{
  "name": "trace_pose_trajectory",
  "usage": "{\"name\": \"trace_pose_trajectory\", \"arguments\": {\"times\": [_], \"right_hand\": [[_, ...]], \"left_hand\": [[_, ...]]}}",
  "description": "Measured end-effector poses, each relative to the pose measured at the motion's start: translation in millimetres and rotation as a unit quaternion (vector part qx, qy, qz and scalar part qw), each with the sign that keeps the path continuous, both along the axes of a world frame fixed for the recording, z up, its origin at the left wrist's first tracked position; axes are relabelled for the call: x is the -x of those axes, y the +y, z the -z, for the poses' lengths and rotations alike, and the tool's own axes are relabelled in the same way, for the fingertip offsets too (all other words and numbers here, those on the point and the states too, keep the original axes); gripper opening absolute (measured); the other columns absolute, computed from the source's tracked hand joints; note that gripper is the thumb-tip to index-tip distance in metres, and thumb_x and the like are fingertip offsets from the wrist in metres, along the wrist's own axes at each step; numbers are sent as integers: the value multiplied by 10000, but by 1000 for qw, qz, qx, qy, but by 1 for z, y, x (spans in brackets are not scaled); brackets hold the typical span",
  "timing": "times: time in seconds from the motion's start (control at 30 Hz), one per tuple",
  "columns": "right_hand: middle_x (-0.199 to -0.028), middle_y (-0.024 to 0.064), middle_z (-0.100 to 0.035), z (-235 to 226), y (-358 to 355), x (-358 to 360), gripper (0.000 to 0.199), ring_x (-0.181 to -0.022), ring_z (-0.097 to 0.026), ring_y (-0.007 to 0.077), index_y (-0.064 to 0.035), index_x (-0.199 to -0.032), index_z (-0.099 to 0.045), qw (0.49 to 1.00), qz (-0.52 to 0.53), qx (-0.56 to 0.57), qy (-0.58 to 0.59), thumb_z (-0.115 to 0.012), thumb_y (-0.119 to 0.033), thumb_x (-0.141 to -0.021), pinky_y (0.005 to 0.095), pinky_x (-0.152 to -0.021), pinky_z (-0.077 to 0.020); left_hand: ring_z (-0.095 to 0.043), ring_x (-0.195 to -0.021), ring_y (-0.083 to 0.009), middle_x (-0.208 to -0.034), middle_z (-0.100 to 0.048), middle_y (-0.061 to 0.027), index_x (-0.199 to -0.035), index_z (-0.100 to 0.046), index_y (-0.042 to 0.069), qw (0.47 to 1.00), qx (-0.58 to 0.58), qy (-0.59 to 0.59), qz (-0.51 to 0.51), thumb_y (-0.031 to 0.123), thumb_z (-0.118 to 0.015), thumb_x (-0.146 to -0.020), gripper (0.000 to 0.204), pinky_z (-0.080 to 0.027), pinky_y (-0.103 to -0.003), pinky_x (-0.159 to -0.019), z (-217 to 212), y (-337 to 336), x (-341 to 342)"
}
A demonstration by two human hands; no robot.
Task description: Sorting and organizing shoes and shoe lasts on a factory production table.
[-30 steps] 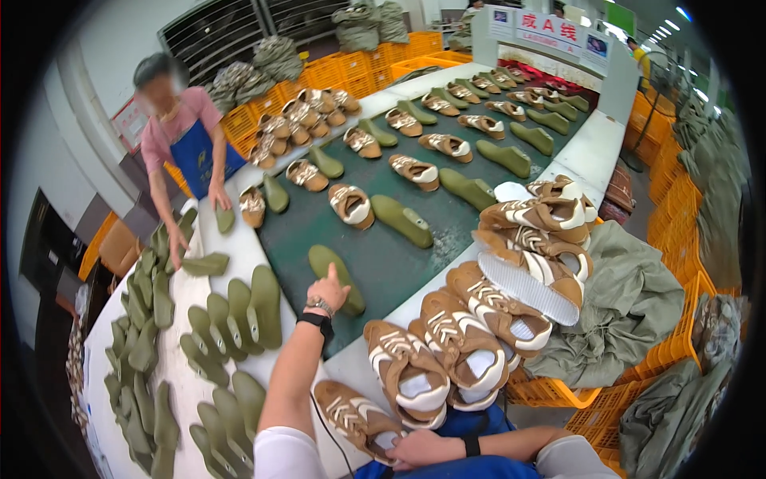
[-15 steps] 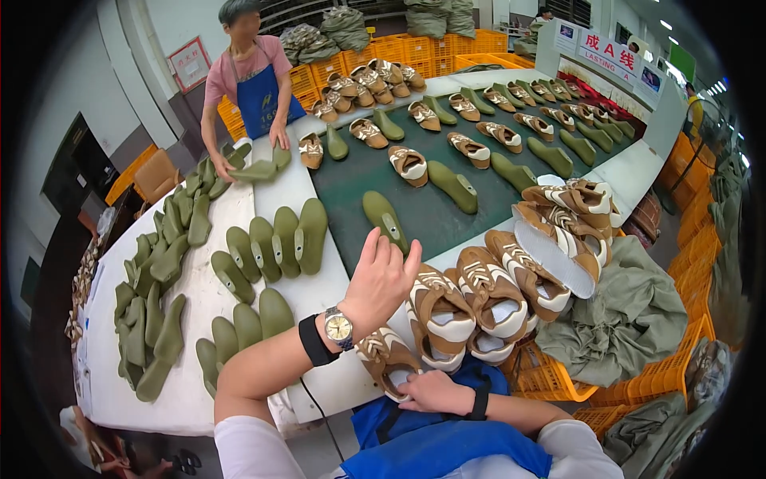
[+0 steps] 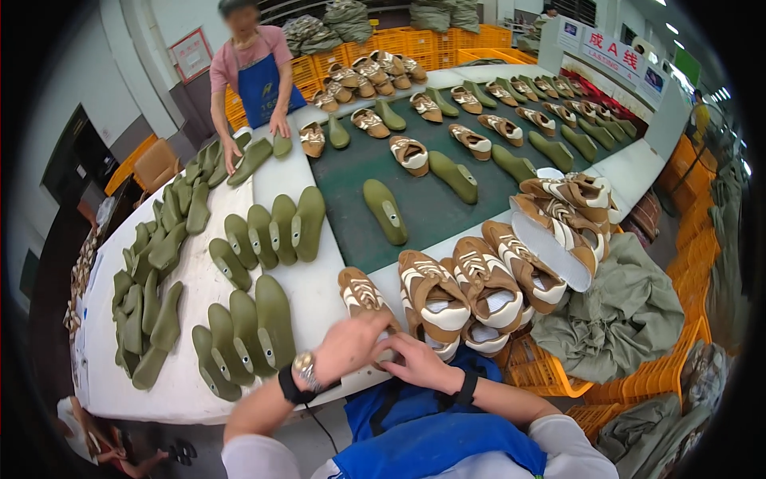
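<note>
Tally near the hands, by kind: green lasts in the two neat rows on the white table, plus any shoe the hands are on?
Green lasts, far row: 5
Green lasts, near row: 4
Brown-and-white shoe touched by left hand and right hand: 1
Total: 10

Shoe (image 3: 363, 294) on the table (image 3: 319, 287) edge before both hands (image 3: 351, 343) — lasts (image 3: 243, 327) at nine o'clock, piled shoes (image 3: 487, 283) at three, belt (image 3: 431, 199) at twelve.
</note>
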State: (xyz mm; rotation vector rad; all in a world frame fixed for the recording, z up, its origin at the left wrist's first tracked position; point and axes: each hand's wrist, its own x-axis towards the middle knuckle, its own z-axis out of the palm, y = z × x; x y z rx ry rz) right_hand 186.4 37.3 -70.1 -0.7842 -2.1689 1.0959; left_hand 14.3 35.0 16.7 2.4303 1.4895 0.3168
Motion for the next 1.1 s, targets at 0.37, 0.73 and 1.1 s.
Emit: {"name": "trace_pose_trajectory", "arguments": {"times": [0.37,0.73,1.1], "right_hand": [[-1076,184,-536,25,-1,5,387,-790,-597,306,-4,-1205,-457,989,60,48,128,-508,-22,-822,368,-698,-485],[-1220,185,-466,47,-10,-5,391,-605,-606,331,-61,-1145,-522,978,-110,-108,-144,-579,-94,-760,404,-513,-497],[-1093,249,-531,84,12,-2,209,-526,-576,271,-4,-989,-540,982,-163,-92,-8,-493,-56,-792,380,-462,-450]], "left_hand": [[-594,-745,-331,-834,-596,-146,-935,-592,29,968,-1,-124,-220,204,-722,-724,304,-477,-389,-633,88,-48,3],[-563,-623,-341,-776,-564,-171,-848,-536,6,939,-156,-158,-261,155,-708,-735,254,-444,-409,-547,50,97,38],[-583,-866,-407,-963,-566,-206,-956,-507,14,923,-128,-8,-363,138,-654,-757,276,-486,-464,-743,153,344,111]]}}
